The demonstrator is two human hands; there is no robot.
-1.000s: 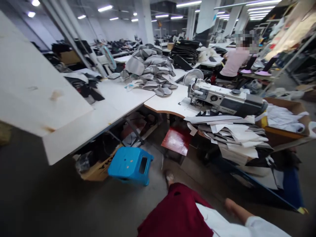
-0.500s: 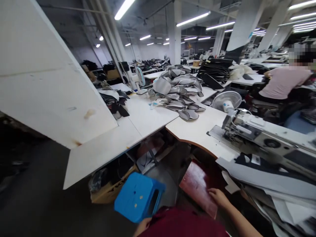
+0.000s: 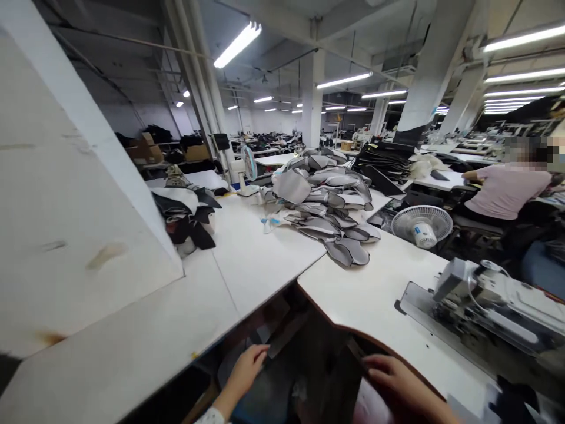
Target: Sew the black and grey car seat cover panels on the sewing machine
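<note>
Your left hand [image 3: 248, 370] looks empty, loosely curled, can't tell about your right hand [image 3: 395, 375], so mind the edge of that counter [image 3: 366, 294].

Red stool [image 3: 373, 405] cut off btm, sewing mach. [image 3: 507, 306] cut R edge

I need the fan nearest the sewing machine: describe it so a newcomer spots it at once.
Find the sewing machine on the curved-edge white table at right. By that table's far edge, up and left of the machine, is a white fan. It looks broader and whiter than the other fan, farther back on the left, which shows light blue.
</note>
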